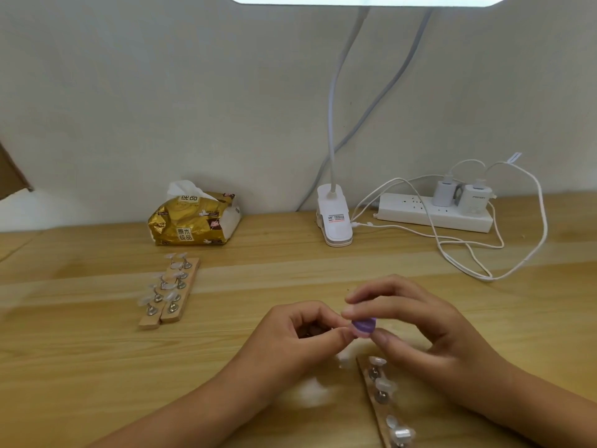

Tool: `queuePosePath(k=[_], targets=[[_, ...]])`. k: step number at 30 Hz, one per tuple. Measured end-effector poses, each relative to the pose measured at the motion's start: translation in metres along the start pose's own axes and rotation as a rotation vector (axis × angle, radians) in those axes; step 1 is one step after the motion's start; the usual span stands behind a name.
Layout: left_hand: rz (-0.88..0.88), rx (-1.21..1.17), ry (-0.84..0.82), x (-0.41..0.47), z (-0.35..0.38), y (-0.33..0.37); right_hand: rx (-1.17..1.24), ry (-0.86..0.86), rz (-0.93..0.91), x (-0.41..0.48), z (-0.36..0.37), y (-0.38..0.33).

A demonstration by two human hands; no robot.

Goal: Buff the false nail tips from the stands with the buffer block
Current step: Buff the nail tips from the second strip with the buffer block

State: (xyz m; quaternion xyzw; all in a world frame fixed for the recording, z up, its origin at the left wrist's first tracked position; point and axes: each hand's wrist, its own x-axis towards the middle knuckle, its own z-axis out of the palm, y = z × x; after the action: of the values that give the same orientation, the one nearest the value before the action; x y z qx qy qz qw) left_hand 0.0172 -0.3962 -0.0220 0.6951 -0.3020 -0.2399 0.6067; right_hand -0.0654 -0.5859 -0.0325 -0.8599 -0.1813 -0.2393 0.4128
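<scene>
Head-worn view: a single wide-angle camera on the person's head looks forward and down across a pale wooden table toward a plain off-white wall; the bare left hand and right hand sit close beneath the lens, low in the centre, forearms entering from the bottom edge; a wooden strip stand of clear nail tips runs out of frame at bottom right; a white clip-on desk lamp stands farther back, its lit head cut by the top edge.

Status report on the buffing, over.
Right hand grips purple buffer block. Left hand pinches a mostly hidden stand against it. Loaded wooden strip lies near right wrist.
</scene>
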Motion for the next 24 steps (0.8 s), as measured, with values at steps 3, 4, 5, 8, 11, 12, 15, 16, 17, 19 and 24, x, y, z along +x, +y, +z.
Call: queuePosePath(k=[3, 4, 5, 8, 11, 12, 15, 16, 17, 19, 24], targets=[[-0.012, 0.004, -0.004, -0.0007, 0.0007, 0.0017, -0.021, 0.004, 0.0, 0.0006, 0.0, 0.0014], [-0.014, 0.009, -0.006, -0.0008, 0.0007, 0.002, 0.014, 0.005, 0.039, 0.0009, -0.0009, 0.0016], [-0.013, 0.012, -0.009, -0.0009, 0.0005, 0.0022, 0.035, -0.002, 0.054, 0.0009, -0.0012, 0.0016], [-0.005, 0.018, -0.02, -0.0018, 0.0001, 0.0045, -0.02, -0.007, -0.014, -0.0001, 0.0006, 0.0033], [-0.011, 0.023, -0.014, -0.001, 0.0003, 0.0038, 0.03, 0.009, 0.054, 0.0009, -0.0001, 0.0033], [-0.01, 0.021, -0.015, -0.0006, 0.0003, 0.0027, 0.023, 0.008, 0.042, 0.0008, 0.0005, 0.0029], [-0.005, 0.018, -0.023, -0.0009, 0.0008, 0.002, -0.054, -0.001, -0.009, 0.0004, 0.0024, 0.0047], [-0.003, 0.014, -0.023, -0.0011, 0.0005, 0.0015, -0.044, 0.002, 0.04, 0.001, 0.0021, 0.0064], [0.002, 0.013, -0.024, -0.0014, 0.0, 0.0012, -0.012, 0.005, 0.105, 0.0021, 0.0016, 0.0071], [0.026, 0.026, -0.03, -0.0027, -0.0014, 0.001, 0.056, 0.046, 0.184, 0.0033, 0.0007, 0.0086], [0.057, 0.031, -0.039, -0.0018, -0.0001, 0.0007, 0.115, 0.175, 0.125, 0.0024, -0.0028, 0.0074]])
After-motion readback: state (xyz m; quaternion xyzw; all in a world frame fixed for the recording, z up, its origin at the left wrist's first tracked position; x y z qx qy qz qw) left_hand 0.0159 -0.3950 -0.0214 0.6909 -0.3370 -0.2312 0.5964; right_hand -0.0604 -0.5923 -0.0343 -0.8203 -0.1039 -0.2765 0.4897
